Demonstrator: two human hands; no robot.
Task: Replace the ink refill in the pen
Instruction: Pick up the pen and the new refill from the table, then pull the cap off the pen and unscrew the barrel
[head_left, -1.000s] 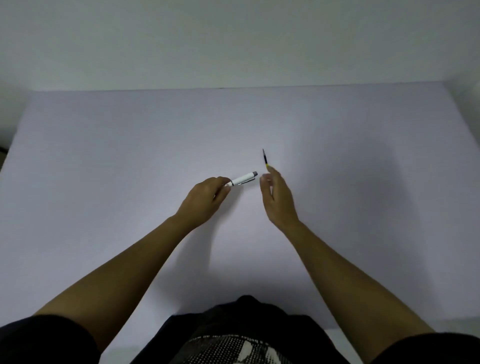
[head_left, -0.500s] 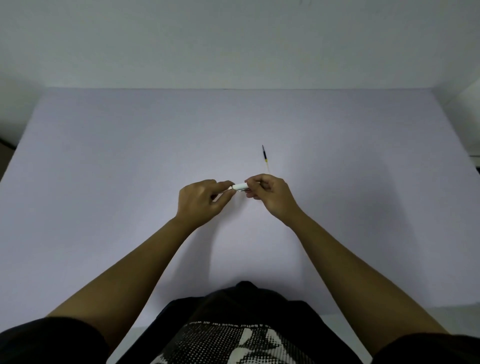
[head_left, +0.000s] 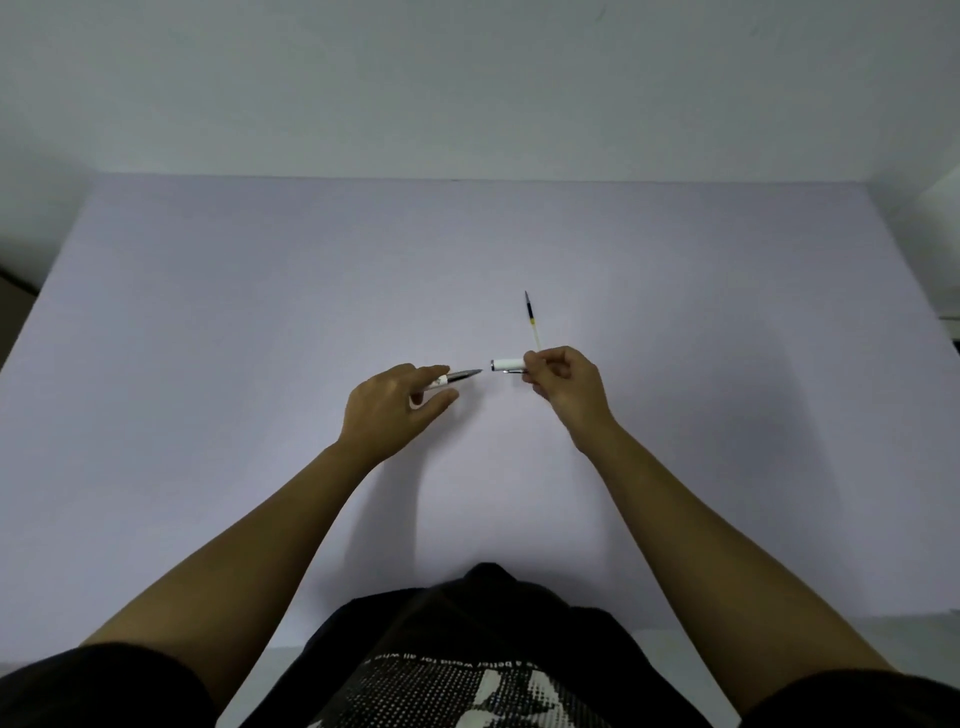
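My left hand (head_left: 390, 410) grips the pen body (head_left: 457, 377), whose silver tip section points right toward the other hand. My right hand (head_left: 563, 384) pinches the white pen cap (head_left: 508, 365), held a short gap away from the pen's tip. A thin ink refill (head_left: 532, 319), dark at the far end and yellowish nearer me, lies on the table just beyond my right hand. Most of the pen body is hidden inside my left fist.
The pale lilac table (head_left: 260, 322) spreads wide around both hands. A white wall rises behind its far edge. My dark shirt (head_left: 467, 665) fills the bottom of the view.
My right hand put the refill down on the table, then gripped the pen's white cap and pulled it off to the right. The pen's tip section is now bare.
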